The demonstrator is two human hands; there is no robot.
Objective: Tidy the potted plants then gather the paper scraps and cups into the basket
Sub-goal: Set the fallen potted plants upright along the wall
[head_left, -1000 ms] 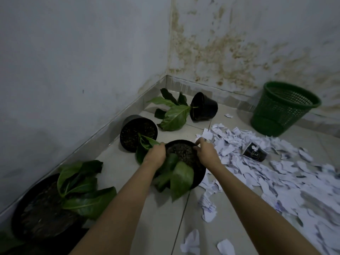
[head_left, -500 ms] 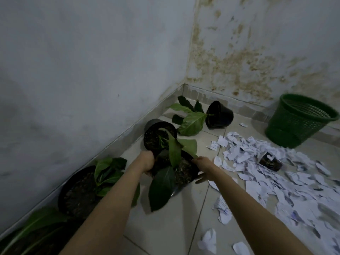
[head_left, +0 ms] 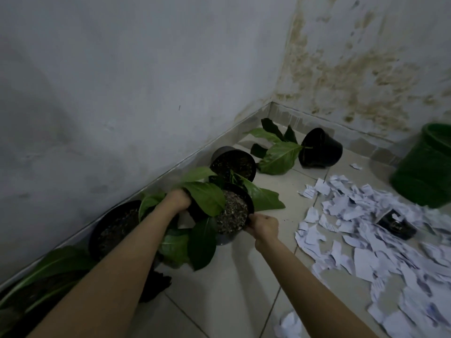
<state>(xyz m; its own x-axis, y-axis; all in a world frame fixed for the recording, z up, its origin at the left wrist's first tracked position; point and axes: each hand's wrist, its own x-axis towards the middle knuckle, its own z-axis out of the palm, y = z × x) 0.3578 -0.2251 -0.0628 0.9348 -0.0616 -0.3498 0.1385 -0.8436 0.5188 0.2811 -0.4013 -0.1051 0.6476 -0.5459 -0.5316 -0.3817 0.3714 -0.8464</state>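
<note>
I hold a black potted plant (head_left: 233,213) with big green leaves, tilted, above the floor near the left wall. My left hand (head_left: 177,200) grips its far-left rim among the leaves. My right hand (head_left: 264,225) grips the rim on the right side. Another upright black pot (head_left: 233,163) stands just behind it. A further pot (head_left: 319,148) lies tipped on its side in the corner, leaves spilled leftward. White paper scraps (head_left: 366,230) cover the floor at right, with a dark cup (head_left: 396,224) lying among them. The green basket (head_left: 424,167) stands at the right edge.
Two more potted plants (head_left: 114,228) sit along the left wall near my left arm. Stained walls meet in a corner behind the pots. Pale floor tiles show between the pots and the scraps. Loose scraps (head_left: 290,324) lie near the bottom edge.
Both hands lifted the pot from the floor and carried it left toward the wall, tilting it. My view swung left, so the basket slid to the right edge.
</note>
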